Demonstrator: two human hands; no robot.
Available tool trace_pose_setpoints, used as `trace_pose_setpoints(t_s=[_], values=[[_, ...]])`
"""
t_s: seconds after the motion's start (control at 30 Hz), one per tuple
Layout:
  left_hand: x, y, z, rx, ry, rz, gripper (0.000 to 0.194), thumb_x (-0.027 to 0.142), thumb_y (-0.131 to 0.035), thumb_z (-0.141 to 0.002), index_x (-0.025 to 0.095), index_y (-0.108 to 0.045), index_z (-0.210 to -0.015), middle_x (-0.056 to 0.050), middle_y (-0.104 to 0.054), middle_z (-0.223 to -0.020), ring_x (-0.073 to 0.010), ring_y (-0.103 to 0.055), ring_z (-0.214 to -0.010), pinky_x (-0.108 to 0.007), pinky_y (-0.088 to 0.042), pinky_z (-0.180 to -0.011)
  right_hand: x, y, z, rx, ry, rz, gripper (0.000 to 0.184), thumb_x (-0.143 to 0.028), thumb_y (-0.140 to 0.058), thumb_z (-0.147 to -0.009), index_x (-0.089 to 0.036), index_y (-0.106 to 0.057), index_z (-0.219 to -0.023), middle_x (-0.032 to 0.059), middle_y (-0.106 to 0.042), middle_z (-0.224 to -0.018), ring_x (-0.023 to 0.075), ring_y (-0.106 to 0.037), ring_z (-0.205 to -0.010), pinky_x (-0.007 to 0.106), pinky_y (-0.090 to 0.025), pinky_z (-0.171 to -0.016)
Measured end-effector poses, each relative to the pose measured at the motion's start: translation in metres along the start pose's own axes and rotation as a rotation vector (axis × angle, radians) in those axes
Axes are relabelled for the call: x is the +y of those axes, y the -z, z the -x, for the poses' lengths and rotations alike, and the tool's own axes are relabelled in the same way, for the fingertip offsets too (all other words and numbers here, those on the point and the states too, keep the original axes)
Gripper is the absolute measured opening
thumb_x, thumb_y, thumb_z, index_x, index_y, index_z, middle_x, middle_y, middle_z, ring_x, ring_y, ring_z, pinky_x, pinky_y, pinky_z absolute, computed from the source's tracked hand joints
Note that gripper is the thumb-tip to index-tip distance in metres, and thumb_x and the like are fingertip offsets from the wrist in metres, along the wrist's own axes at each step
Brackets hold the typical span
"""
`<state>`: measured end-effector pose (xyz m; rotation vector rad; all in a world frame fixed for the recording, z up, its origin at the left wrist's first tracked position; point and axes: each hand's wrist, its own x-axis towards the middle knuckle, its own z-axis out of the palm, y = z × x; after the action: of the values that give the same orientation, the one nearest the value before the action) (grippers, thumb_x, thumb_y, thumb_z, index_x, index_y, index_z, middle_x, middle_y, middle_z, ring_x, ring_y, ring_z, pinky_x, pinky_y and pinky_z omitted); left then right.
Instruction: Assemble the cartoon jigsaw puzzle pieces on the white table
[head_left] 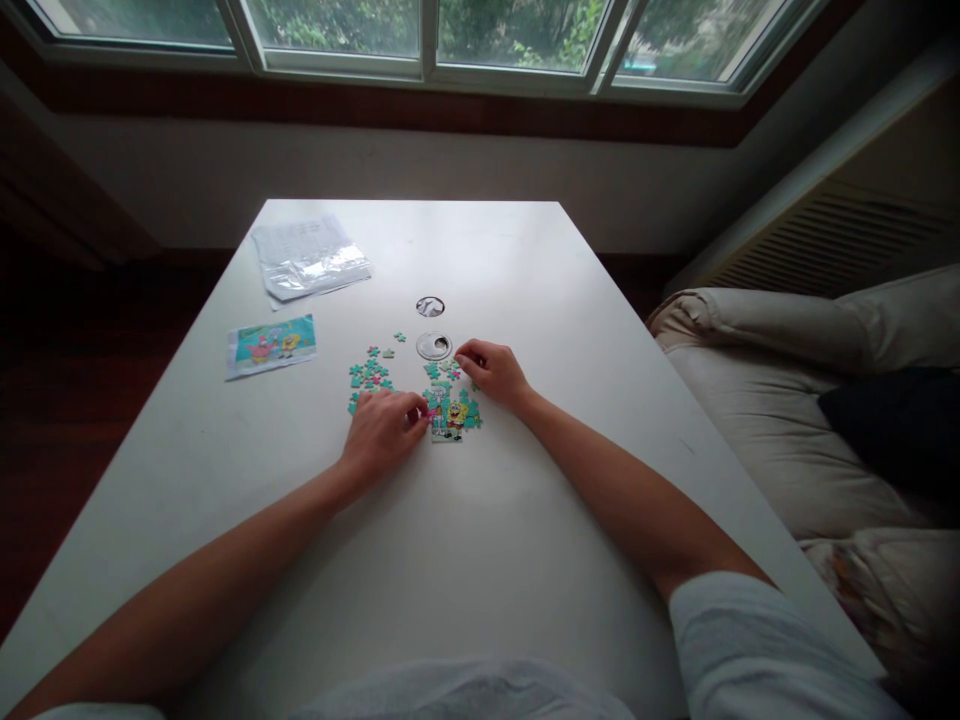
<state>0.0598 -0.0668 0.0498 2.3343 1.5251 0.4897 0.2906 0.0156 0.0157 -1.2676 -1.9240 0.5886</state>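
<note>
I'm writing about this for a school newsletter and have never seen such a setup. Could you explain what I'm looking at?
There is no robot here, just a person's two bare hands. The single picture comes from a camera worn on the head, looking forward and down.

On the white table lie loose puzzle pieces and a partly joined puzzle. Just beyond are two round objects, and farther left a colourful picture sheet and a clear plastic packet.

The left hand is at the joined puzzle's left edge, its fingertips by a pink bit. The right hand is beside the pieces above it. Whether either holds a piece is too small to tell.
</note>
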Motion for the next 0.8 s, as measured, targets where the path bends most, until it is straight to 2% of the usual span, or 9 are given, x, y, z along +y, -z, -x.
trace_pose_setpoints(t_s=[0.2, 0.37, 0.5, 0.8], values=[[-0.002, 0.001, 0.002, 0.007, -0.031, -0.012, 0.010, 0.030, -0.060, -0.093, 0.027, -0.069, -0.093, 0.002, -0.073, -0.086, -0.0222, -0.061, -0.088, -0.039, -0.033, -0.084, 0.000, -0.003, 0.002, -0.016, 0.058, 0.060, 0.015, -0.029, -0.059, -0.092, -0.020, -0.071, -0.090, 0.0005, -0.065, -0.075, 0.0142, -0.052, -0.067, 0.027, -0.039, -0.066], [-0.001, 0.005, 0.003, -0.017, -0.049, -0.021, 0.009, 0.028, -0.061, -0.092, 0.026, -0.070, -0.094, 0.001, -0.072, -0.089, -0.0218, -0.061, -0.089, -0.038, -0.034, -0.085, -0.005, -0.005, 0.005, -0.123, 0.296, 0.203, 0.014, -0.026, -0.057, -0.095, -0.020, -0.068, -0.090, 0.0040, -0.066, -0.082, 0.0183, -0.054, -0.078, 0.031, -0.042, -0.078], [0.000, 0.007, 0.004, -0.049, -0.065, -0.036, 0.009, 0.027, -0.062, -0.091, 0.026, -0.070, -0.094, 0.000, -0.071, -0.092, -0.0221, -0.061, -0.093, -0.038, -0.036, -0.085, -0.008, -0.005, 0.005, -0.233, 0.464, 0.343, 0.013, -0.030, -0.059, -0.096, -0.022, -0.068, -0.098, 0.0077, -0.065, -0.097, 0.0216, -0.053, -0.089, 0.034, -0.042, -0.084], [0.004, 0.006, 0.006, -0.089, -0.077, -0.077, 0.009, 0.027, -0.060, -0.091, 0.026, -0.068, -0.096, -0.002, -0.068, -0.098, -0.0230, -0.061, -0.096, -0.038, -0.037, -0.085, -0.009, -0.008, 0.007, -0.244, 0.468, 0.425, 0.018, -0.035, -0.060, -0.097, -0.022, -0.067, -0.107, 0.0086, -0.060, -0.102, 0.0233, -0.050, -0.095, 0.035, -0.042, -0.083]])
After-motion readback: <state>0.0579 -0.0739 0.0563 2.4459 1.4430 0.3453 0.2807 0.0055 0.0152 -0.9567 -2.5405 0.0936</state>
